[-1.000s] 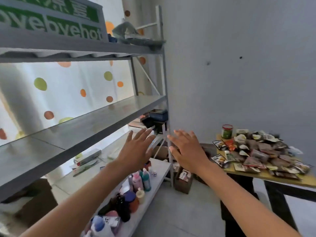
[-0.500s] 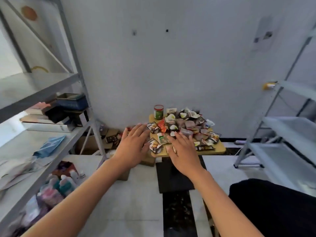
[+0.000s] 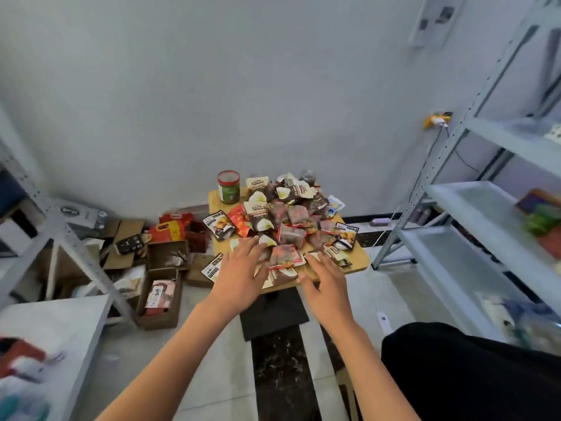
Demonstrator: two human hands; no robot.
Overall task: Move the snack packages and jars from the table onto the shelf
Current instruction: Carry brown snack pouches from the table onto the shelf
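Snack packages (image 3: 282, 220) heaped on table (image 3: 361, 259); left hand (image 3: 239, 271), right hand (image 3: 329, 284) outstretched, fingers spread, empty.

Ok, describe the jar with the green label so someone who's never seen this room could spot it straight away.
Look at the small wooden table against the grey wall, heaped with snack packets. The jar stands upright at the table's far left corner, at the edge of the heap. It is the only thing there with a green label and a red rim; the other jars at the back are dark and half hidden by packets.

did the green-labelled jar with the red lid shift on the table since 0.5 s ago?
No. The green-labelled jar with the red lid still stands at the wooden table's far-left corner.
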